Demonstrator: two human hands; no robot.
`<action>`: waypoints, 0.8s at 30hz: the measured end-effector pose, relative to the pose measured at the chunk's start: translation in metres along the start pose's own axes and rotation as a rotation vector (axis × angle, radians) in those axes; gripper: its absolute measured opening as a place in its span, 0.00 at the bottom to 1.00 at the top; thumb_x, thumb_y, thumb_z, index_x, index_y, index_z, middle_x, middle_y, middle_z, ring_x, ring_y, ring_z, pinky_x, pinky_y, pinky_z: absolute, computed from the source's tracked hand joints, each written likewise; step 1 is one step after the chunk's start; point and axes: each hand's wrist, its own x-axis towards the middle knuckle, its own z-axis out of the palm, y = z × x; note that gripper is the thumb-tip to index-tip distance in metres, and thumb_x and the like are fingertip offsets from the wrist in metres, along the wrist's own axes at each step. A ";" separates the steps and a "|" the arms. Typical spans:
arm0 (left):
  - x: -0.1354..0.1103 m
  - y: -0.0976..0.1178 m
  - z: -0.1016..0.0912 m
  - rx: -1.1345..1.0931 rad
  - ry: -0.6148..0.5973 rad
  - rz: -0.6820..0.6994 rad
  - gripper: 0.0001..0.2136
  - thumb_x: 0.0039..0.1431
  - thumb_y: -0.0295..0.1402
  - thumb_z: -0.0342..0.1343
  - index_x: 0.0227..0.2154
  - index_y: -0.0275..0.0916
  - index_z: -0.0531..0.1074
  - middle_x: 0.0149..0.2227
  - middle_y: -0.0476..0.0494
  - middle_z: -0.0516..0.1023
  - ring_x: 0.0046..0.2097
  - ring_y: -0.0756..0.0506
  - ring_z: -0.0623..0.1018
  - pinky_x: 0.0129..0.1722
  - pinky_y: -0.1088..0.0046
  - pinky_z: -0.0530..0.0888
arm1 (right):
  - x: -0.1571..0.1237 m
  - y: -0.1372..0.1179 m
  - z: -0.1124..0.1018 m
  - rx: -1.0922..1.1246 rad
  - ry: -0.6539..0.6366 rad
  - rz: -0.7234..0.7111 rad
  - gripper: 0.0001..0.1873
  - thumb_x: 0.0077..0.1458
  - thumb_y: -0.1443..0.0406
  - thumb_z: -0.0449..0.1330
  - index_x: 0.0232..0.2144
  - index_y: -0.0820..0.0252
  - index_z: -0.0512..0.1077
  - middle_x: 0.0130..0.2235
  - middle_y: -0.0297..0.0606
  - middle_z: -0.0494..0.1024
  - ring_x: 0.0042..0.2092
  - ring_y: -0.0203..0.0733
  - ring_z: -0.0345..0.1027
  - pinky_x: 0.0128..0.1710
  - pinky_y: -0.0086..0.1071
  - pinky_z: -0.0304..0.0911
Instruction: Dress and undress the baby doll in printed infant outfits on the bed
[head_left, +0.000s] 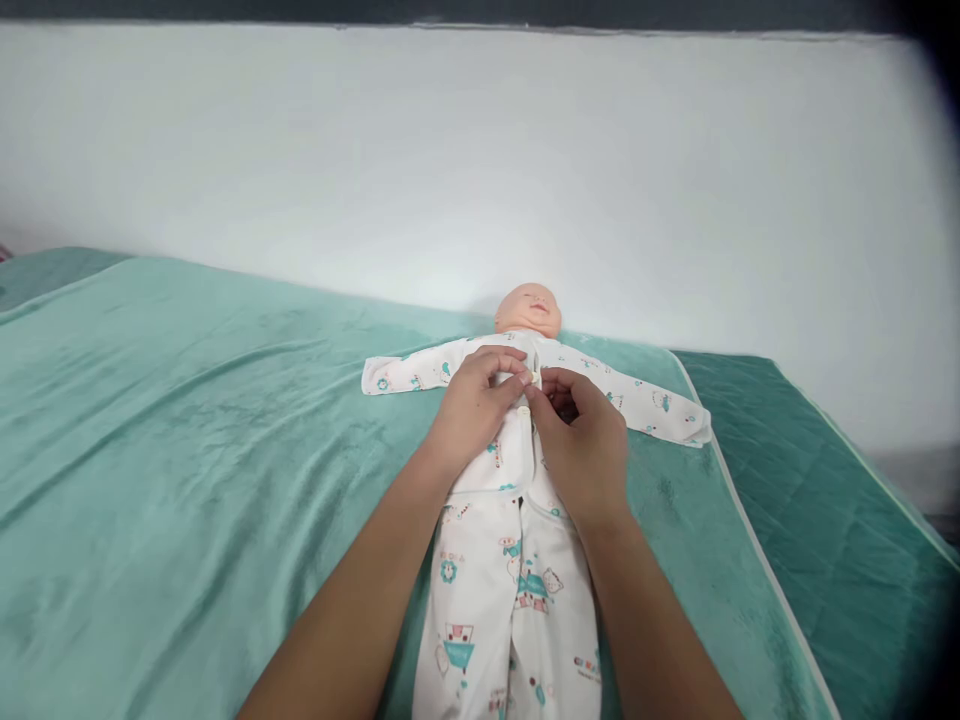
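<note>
A baby doll (529,308) lies on its back, head toward the wall, dressed in a white printed top (511,455) and matching printed pants (480,600). Both sleeves stretch out to the sides. My left hand (487,392) and my right hand (576,425) meet at the front opening of the top, high on the chest. Fingers and thumb of each hand pinch the edge of the top close to a small pale button (535,378). Another button (523,411) shows just below. My fingertips partly cover the opening.
A light green blanket (187,430) with soft creases spreads under the doll. To the right, a darker green quilted cover (787,470) shows past the blanket's pale edge. A white wall (375,160) rises behind the doll's head.
</note>
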 end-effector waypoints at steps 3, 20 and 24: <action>0.000 -0.001 0.000 0.006 0.000 0.016 0.05 0.59 0.29 0.56 0.30 0.40 0.76 0.51 0.45 0.77 0.54 0.43 0.74 0.57 0.64 0.67 | 0.000 0.000 0.000 0.025 0.010 0.024 0.10 0.57 0.60 0.62 0.41 0.56 0.76 0.32 0.33 0.77 0.32 0.37 0.68 0.36 0.32 0.64; -0.002 0.004 -0.007 -0.008 -0.089 -0.051 0.06 0.58 0.37 0.60 0.30 0.41 0.77 0.55 0.45 0.74 0.51 0.43 0.75 0.48 0.67 0.73 | -0.001 -0.009 0.000 -0.115 -0.080 -0.014 0.08 0.58 0.59 0.59 0.39 0.54 0.73 0.32 0.31 0.77 0.32 0.38 0.68 0.35 0.33 0.62; -0.002 0.003 -0.006 0.012 -0.097 -0.051 0.04 0.57 0.34 0.58 0.30 0.40 0.76 0.56 0.46 0.73 0.50 0.44 0.75 0.46 0.68 0.73 | 0.000 -0.008 0.000 -0.150 -0.097 -0.016 0.10 0.57 0.61 0.59 0.42 0.54 0.73 0.32 0.31 0.77 0.33 0.39 0.68 0.36 0.34 0.61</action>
